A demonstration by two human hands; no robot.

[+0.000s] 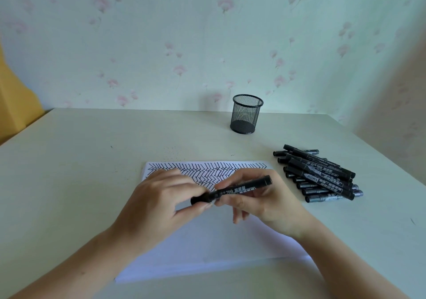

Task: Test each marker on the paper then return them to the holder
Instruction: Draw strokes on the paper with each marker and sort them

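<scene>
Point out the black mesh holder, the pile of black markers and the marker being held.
Black mesh pen holder (246, 114): head view, on its mesh wall.
Pile of black markers (319, 174): head view, on a top marker's barrel.
Held black marker (239, 189): head view, on its printed barrel.

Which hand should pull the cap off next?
Left. The left hand already pinches the cap end of the marker, while the right hand grips the barrel, ready to write on the paper.

Our pale table (80, 172) and its load

On it we see lined paper (207, 248), a mesh holder (246, 114), and piled markers (320, 176) right.
</scene>
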